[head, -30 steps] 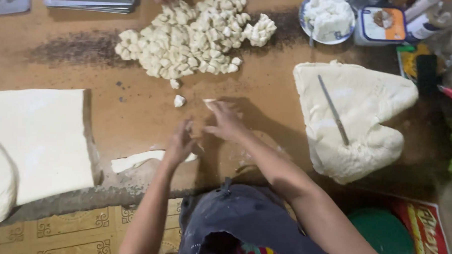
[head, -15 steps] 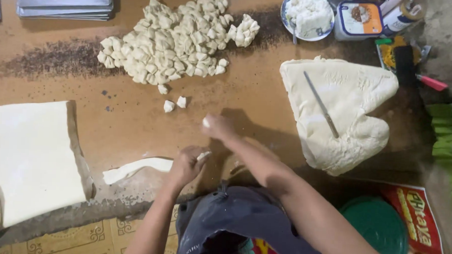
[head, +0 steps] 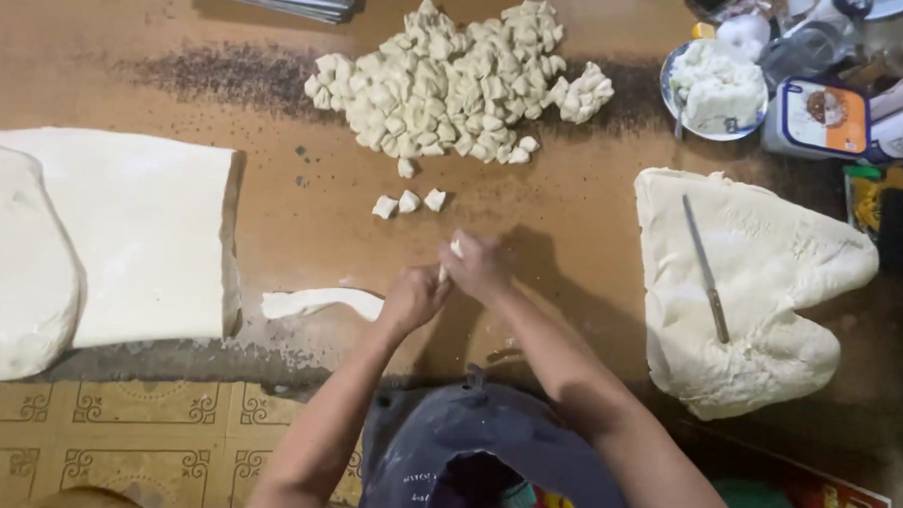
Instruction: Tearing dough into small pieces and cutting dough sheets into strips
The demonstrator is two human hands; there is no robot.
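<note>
Left hand (head: 410, 298) and right hand (head: 479, 267), together, pinch a pale rope of white dough (head: 322, 302) on the brown wooden table (head: 273, 208) (flour-dusted), near three small cut dough pieces (head: 408, 201).

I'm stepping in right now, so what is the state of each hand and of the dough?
Left hand grips the end of the dough strip. Right hand pinches a bit off it, fingers closed on a small piece.
Done: big pile of pieces, plus three loose pieces nearer the hands.
Left: the rest of the strip, the flat sheet, and the dough mass with a knife on it.
</note>
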